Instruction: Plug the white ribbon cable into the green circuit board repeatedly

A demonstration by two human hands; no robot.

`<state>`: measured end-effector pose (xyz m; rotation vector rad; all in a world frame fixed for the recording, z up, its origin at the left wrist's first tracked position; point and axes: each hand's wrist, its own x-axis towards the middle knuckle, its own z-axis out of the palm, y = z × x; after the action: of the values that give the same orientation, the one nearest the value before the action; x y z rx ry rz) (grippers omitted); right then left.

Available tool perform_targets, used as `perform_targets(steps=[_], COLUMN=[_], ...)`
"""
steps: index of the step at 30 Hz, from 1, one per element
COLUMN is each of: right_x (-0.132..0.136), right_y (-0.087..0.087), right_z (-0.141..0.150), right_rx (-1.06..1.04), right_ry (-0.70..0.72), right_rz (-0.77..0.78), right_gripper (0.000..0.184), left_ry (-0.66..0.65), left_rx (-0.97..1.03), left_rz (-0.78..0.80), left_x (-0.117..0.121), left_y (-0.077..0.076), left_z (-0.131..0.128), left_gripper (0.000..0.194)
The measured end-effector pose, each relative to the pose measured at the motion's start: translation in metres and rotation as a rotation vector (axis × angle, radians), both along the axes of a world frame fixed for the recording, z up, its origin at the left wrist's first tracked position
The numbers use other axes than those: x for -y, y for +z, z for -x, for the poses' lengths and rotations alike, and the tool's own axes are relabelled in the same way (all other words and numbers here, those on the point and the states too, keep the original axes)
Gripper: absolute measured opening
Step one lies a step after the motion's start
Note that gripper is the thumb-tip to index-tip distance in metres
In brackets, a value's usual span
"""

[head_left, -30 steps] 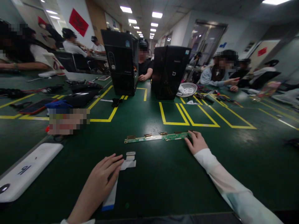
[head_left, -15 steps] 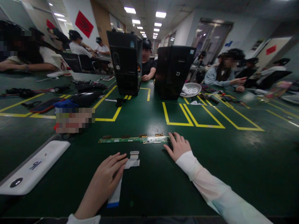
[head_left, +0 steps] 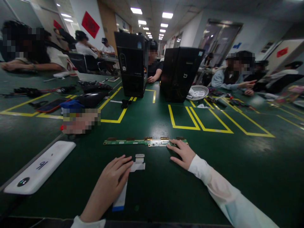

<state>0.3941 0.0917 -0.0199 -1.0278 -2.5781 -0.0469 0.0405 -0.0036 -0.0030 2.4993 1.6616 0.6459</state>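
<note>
A long, narrow green circuit board [head_left: 133, 142] with copper-coloured tabs along its far edge lies across the table. My right hand [head_left: 183, 154], fingers spread, reaches over its right part; the fingertips appear to rest on the board. Nearer to me, a flat white ribbon cable [head_left: 120, 198] with a blue end and a connector at its far end lies on the green surface. My left hand [head_left: 111, 177] lies flat with fingers stretched out over the cable's middle, hiding part of it. Neither hand grips anything.
Two black computer towers [head_left: 131, 66] stand at the back. A white device [head_left: 42, 167] marked 16 lies at the left, near a blurred-out item [head_left: 82, 122]. Cables and a black object [head_left: 92, 98] sit beyond. A white basket [head_left: 198, 92] is back right. Co-workers sit around.
My right hand has shifted along the board, its fingers turning more to the left, uncovering the board's right end. The whole view has moved slightly; my left hand stays on the cable.
</note>
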Motion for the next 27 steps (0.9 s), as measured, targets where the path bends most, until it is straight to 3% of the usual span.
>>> perform_targets(steps=[10, 19, 27], right_x=[-0.014, -0.024, -0.023], right_y=[0.007, 0.0, -0.004], right_z=[0.023, 0.02, 0.019], right_rx=[0.014, 0.018, 0.01], right_ry=[-0.078, -0.053, -0.063], right_rz=[0.01, 0.017, 0.025], right_gripper=[0.045, 0.047, 0.05], left_ry=[0.008, 0.031, -0.116], left_rx=[-0.008, 0.05, -0.035], left_rz=[0.003, 0.02, 0.077], left_x=[0.0, 0.002, 0.007], left_y=[0.002, 0.001, 0.012], left_z=[-0.001, 0.001, -0.021], left_gripper=[0.033, 0.039, 0.044])
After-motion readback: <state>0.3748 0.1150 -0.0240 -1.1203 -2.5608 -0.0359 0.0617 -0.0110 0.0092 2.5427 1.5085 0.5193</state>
